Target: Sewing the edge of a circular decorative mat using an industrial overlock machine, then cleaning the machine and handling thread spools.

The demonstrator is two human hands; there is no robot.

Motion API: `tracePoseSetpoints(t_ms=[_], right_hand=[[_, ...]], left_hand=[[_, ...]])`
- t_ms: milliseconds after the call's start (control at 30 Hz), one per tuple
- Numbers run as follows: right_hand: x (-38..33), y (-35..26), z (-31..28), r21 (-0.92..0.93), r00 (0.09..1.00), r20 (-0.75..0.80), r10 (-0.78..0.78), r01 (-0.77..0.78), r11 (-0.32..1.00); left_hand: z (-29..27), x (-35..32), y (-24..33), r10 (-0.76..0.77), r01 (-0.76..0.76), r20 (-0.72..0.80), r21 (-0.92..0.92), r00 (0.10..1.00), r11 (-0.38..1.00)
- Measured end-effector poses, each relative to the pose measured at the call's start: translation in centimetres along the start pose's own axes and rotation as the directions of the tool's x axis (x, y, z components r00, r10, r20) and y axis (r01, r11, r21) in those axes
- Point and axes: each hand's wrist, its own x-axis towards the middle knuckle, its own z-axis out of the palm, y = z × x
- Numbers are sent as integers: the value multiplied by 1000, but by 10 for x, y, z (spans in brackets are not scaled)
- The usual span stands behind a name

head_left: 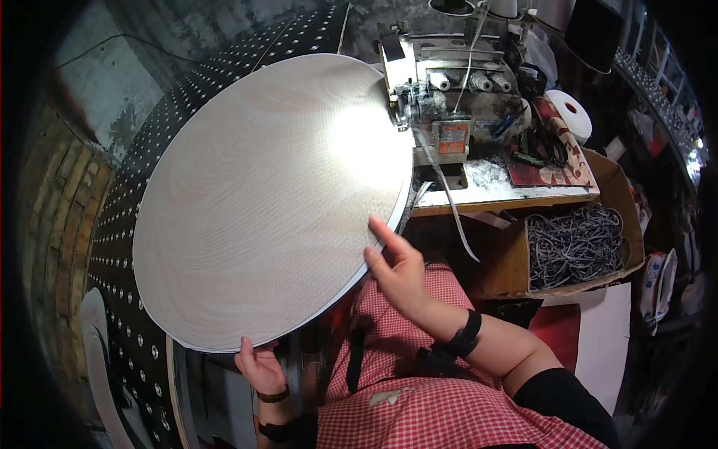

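Observation:
A large round white mesh panel fills the middle of the view, tilted, with its far edge under the head of a grey sewing machine. My left hand grips the panel's near rim from below, thumb on top. My right hand rests against the panel's right rim, fingers extended along the edge. A white tape strip trails down from the machine past the panel's edge.
Black fabric with white dots lies under and left of the panel. A cardboard box of grey cord scraps stands to the right. A white roll and patterned cloth sit on the machine table.

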Motion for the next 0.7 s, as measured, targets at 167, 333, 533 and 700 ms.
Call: tracePoseSetpoints(t_ms=[167, 333, 533, 700], right_hand=[[28, -6, -8, 177, 992, -70, 102, -88, 980], [6, -3, 5, 40, 997, 62, 46, -49, 998], [31, -11, -3, 149, 988, -101, 116, -100, 984], [10, 2, 3, 33, 1000, -4, 30, -30, 999]], left_hand=[[1, 12, -1, 50, -107, -269, -202, 962, 974], [11, 4, -3, 99, -108, -169, -48, 981, 993], [21, 7, 2, 72, -155, -322, -239, 944, 959], [8, -7, -13, 125, -124, 44, -22, 991, 992]])
